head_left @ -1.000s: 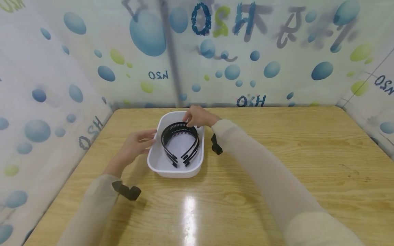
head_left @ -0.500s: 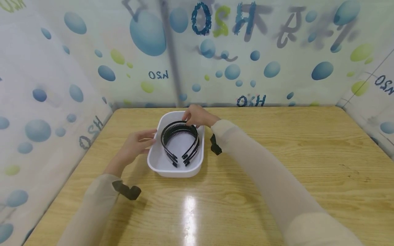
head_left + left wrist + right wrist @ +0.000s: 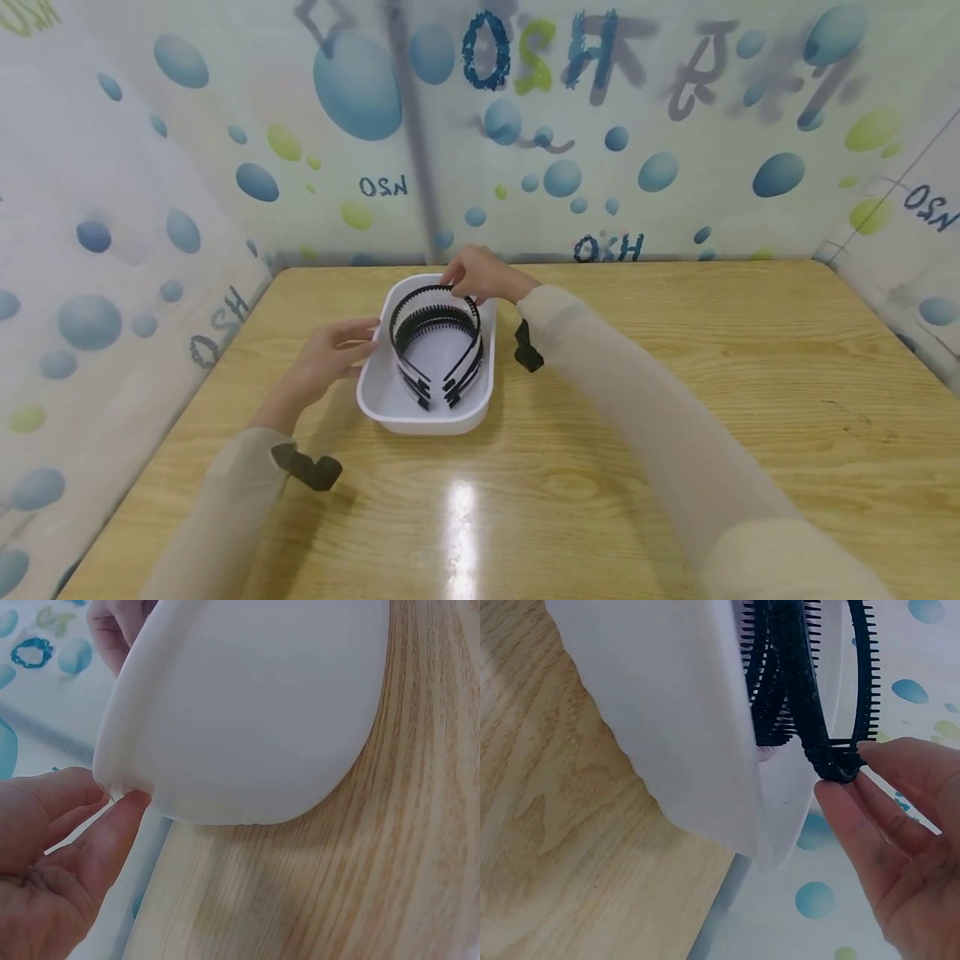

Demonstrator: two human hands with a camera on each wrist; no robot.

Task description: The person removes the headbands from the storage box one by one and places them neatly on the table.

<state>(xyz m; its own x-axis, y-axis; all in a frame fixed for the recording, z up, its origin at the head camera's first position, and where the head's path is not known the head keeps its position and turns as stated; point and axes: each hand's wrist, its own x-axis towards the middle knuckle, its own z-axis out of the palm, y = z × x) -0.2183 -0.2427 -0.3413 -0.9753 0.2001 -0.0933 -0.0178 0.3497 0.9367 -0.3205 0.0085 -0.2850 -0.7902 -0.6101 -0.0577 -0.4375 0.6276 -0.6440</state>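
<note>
A white plastic tub stands on the wooden table with several black toothed headbands stacked inside. My right hand pinches the top headband at the middle of its arch, thumb on one side and fingers on the other. That headband's arch is lifted above the rest, while its ends stay low near the others' ends. At the tub's left side my left hand holds the rim; in the left wrist view its thumb and fingers pinch the rim's edge. The stack's lower bands are partly hidden by those above.
The wooden table extends to the right and in front of the tub. Behind it and on both sides rise walls covered in a bubble-printed sheet. A dark wrist strap sits at each cuff.
My right hand has risen slightly, and the top headband's arch has come up with it, widening the gap above the stack. The left hand keeps its place on the rim.
</note>
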